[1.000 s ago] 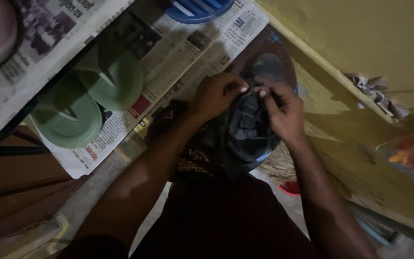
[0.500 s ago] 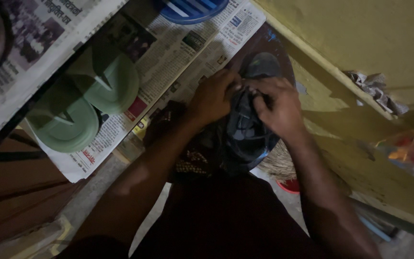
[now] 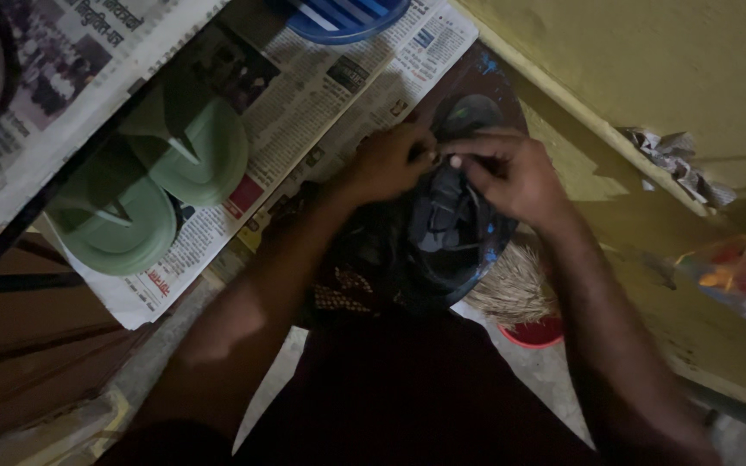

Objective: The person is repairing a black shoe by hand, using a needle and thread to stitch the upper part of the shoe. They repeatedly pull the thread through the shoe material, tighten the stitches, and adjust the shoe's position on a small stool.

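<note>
My hands meet over the shoe (image 3: 451, 229), left hand (image 3: 386, 164) beside right hand (image 3: 511, 177). Left of them, two sandals (image 3: 153, 190) lie side by side on newspaper (image 3: 321, 95). A basket (image 3: 343, 15) sits behind; the wall (image 3: 649, 78) stands right.

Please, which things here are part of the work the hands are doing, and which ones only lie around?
In the work:
left hand, fingers pinching at the top of the shoe
right hand, also pinching there
dark shoe with laces

Only lying around:
pair of green sandals
newspaper beneath them
blue basket
straw brush
red bowl
crumpled paper on the yellow ledge
</note>
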